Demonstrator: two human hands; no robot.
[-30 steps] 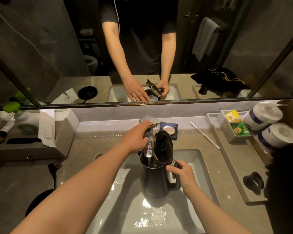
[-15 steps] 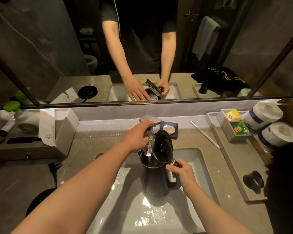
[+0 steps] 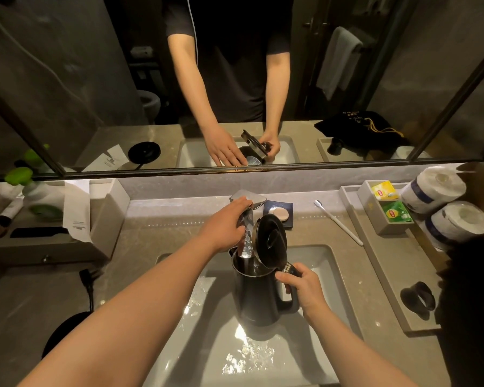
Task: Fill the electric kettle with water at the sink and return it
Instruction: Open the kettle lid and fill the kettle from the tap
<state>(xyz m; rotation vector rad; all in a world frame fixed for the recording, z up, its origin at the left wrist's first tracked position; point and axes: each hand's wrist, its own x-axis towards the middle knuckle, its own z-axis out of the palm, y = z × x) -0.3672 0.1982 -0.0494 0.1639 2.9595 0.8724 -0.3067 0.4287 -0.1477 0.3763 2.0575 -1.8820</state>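
Dark matte electric kettle (image 3: 259, 297) upright in the white rectangular sink (image 3: 330, 272), round black lid (image 3: 271, 241) tipped open, handle toward the right | water stream (image 3: 246, 244) falling into its mouth | right hand (image 3: 302, 289) curled around the handle | left hand (image 3: 227, 224) grasping the chrome faucet (image 3: 252, 201) | yellow and green tea packets (image 3: 389, 202) at the right, print unreadable

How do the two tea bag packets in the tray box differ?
Colour: the rear tea packet is yellow, the front tea packet is green. Place: the yellow one sits nearer the mirror, the green one nearer the camera, each in its own compartment of the grey box. Both carry a similar red-and-yellow logo, look about the same size and appear unopened.
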